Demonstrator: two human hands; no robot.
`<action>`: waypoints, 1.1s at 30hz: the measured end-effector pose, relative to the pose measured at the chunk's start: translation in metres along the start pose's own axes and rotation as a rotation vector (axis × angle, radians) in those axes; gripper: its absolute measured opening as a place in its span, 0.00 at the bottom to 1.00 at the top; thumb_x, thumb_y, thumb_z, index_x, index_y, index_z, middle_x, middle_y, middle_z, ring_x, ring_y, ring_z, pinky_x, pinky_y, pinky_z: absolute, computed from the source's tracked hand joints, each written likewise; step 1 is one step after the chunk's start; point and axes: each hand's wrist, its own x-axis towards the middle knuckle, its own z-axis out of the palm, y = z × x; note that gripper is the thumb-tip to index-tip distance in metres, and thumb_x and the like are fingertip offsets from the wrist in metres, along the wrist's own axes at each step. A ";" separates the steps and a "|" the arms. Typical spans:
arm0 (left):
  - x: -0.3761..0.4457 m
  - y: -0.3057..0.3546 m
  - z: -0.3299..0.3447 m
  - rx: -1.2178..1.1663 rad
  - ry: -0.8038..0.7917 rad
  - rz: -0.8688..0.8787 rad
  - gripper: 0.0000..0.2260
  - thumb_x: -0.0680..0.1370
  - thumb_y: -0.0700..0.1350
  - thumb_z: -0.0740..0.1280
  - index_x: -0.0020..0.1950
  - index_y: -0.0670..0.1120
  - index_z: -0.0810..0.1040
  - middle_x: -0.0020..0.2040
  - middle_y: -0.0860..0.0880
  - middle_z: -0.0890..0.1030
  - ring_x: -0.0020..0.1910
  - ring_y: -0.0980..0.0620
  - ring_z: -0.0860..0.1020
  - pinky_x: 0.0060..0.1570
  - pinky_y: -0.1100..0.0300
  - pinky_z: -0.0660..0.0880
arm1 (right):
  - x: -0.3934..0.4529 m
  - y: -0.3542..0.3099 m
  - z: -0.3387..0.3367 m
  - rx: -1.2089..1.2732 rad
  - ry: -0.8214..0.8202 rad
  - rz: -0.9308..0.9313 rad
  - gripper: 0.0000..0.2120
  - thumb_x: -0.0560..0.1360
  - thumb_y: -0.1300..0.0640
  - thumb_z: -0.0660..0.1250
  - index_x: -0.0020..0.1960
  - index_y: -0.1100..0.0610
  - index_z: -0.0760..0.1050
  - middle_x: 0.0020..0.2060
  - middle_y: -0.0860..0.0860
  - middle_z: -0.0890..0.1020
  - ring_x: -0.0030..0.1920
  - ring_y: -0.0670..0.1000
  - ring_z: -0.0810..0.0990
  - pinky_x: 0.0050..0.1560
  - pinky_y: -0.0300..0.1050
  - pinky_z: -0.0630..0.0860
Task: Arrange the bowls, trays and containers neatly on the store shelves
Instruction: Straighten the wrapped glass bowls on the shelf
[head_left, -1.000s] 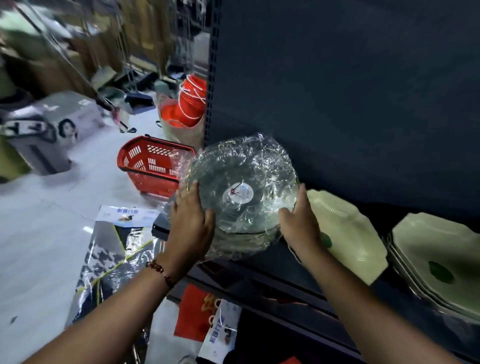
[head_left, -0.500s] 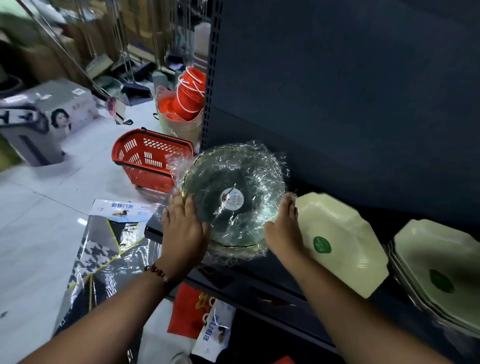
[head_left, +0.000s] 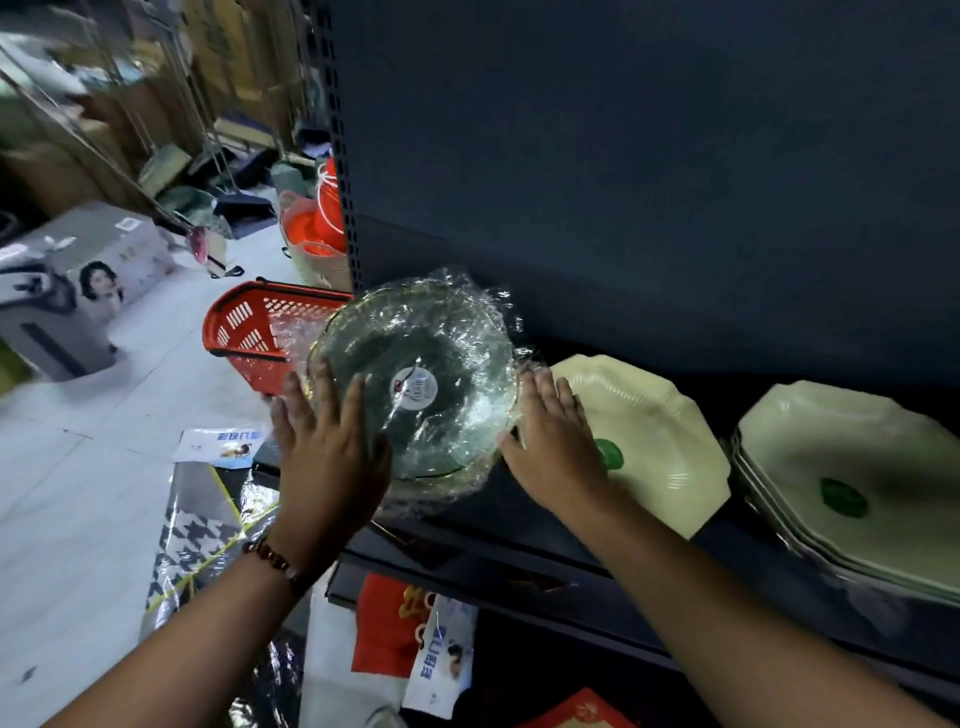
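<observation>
**A:** Where does the wrapped stack of glass bowls (head_left: 415, 384) sit at this moment?

**B:** At the left end of the dark shelf (head_left: 519, 519), tilted back toward the rear panel, with its lower edge on the shelf surface. Just to its right a pale green octagonal plate (head_left: 660, 431) leans the same way, and a stack of similar plates (head_left: 852, 478) stands further right.

**A:** And the hands?

**B:** The left hand (head_left: 327, 447) lies flat with fingers spread against the lower left of the wrap. The right hand (head_left: 558, 441) is also open, fingers straight, at the bowls' right rim and partly over the green plate. Neither is closed around anything; they steady and press, no more.

**A:** What is the risk?

**B:** I judge that the stack is near the shelf's left end and front lip. The plastic wrap looks slippery, so with the palms only resting, the lower edge could slide forward and the glass could drop to the floor, where the red basket (head_left: 254, 327) stands. A sideways nudge from the right hand could also tip the leaning green plate.
</observation>
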 end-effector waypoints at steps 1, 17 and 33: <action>-0.001 0.012 -0.004 -0.003 -0.006 0.067 0.29 0.79 0.55 0.57 0.78 0.46 0.56 0.78 0.39 0.46 0.76 0.34 0.43 0.73 0.41 0.42 | -0.008 0.007 -0.007 -0.013 0.010 -0.030 0.36 0.79 0.46 0.57 0.79 0.54 0.42 0.78 0.53 0.44 0.78 0.53 0.41 0.75 0.48 0.41; -0.063 0.436 -0.033 -0.081 -0.024 1.017 0.31 0.78 0.59 0.46 0.79 0.47 0.51 0.79 0.48 0.46 0.78 0.47 0.45 0.75 0.52 0.40 | -0.227 0.288 -0.220 -0.150 0.284 0.246 0.33 0.80 0.45 0.56 0.79 0.49 0.44 0.78 0.48 0.44 0.77 0.49 0.36 0.71 0.41 0.31; -0.119 0.673 0.019 0.002 -0.245 1.257 0.25 0.82 0.54 0.56 0.78 0.50 0.56 0.77 0.52 0.62 0.77 0.50 0.54 0.75 0.51 0.48 | -0.339 0.473 -0.241 -0.006 0.316 0.559 0.32 0.79 0.49 0.59 0.79 0.52 0.49 0.78 0.52 0.49 0.78 0.54 0.43 0.76 0.47 0.40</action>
